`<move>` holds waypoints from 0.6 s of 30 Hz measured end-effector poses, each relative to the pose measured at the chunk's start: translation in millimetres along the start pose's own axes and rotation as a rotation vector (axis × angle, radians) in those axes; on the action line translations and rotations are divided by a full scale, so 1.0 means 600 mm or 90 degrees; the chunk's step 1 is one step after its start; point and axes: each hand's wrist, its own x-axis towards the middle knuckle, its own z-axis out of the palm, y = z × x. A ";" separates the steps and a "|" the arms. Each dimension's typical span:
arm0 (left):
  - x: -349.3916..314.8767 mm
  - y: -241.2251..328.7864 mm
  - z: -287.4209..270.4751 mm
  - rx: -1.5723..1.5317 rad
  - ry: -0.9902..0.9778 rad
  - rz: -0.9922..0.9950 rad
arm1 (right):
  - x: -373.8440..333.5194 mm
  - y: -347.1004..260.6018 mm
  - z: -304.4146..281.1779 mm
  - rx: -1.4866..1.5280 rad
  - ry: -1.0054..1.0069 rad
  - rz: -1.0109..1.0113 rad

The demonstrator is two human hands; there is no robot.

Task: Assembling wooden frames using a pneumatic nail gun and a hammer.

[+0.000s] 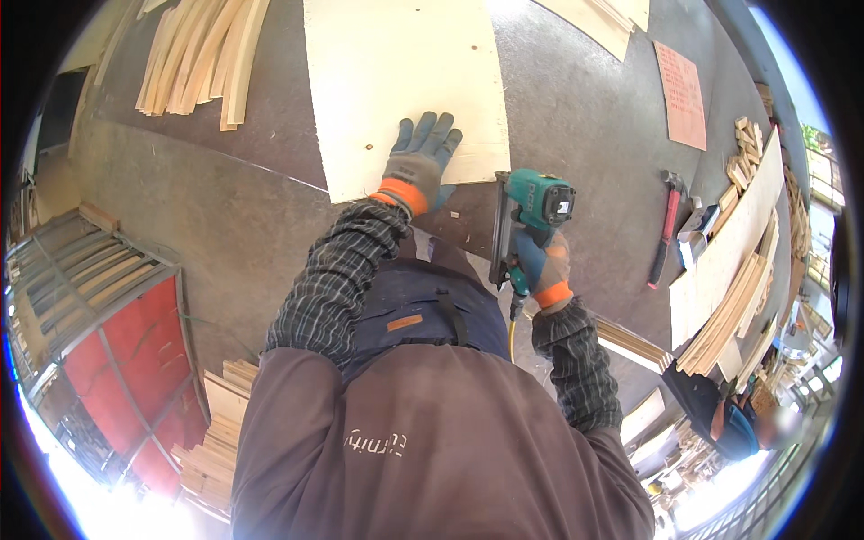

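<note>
A pale plywood sheet [405,81] lies on the dark worktable, its near edge close to my body. My left hand [421,160], in a grey and orange work glove, presses flat on the sheet's near part with fingers stretched out. In my right hand [545,268], gloved alike, is a teal and black pneumatic nail gun [540,200]. My fingers wrap its handle, and a yellowish air hose runs down from its base. The gun's long black magazine stands beside the sheet's near right corner; whether its tip touches the wood I cannot tell.
Thin wooden strips [200,58] lie at the far left. A red-handled hammer [667,225] and a pink written sheet [680,94] are on the right, near stacked boards [733,301]. A metal rack with red panels [135,360] stands at lower left. Another person [733,423] is at lower right.
</note>
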 end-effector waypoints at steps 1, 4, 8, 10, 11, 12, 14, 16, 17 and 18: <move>-0.001 0.000 0.000 -0.041 0.030 0.024 | -0.002 0.004 0.003 0.046 -0.060 -0.003; 0.000 -0.001 -0.002 -0.045 0.023 0.025 | -0.002 0.014 0.018 -0.031 -0.058 -0.009; -0.001 -0.002 -0.005 -0.042 0.017 0.027 | 0.002 0.013 0.044 0.004 -0.070 0.032; -0.002 -0.002 -0.007 -0.036 0.007 0.024 | 0.000 0.010 0.046 -0.032 -0.027 -0.006; -0.001 -0.002 -0.008 -0.039 0.011 0.025 | -0.001 0.010 0.042 -0.047 -0.054 -0.028; -0.001 -0.002 -0.008 -0.007 -0.023 0.006 | -0.004 0.012 0.034 -0.058 -0.014 -0.026; 0.001 -0.002 -0.011 -0.046 0.012 0.029 | -0.005 0.020 0.001 -0.016 -0.058 -0.058; -0.001 -0.006 -0.013 -0.049 0.008 0.027 | 0.001 0.036 -0.048 -0.069 0.038 -0.094; -0.004 -0.011 -0.015 -0.064 0.027 0.051 | 0.009 0.044 -0.079 -0.079 0.034 -0.132; -0.008 -0.018 -0.016 -0.039 0.015 0.051 | 0.019 0.052 -0.115 -0.214 0.151 -0.175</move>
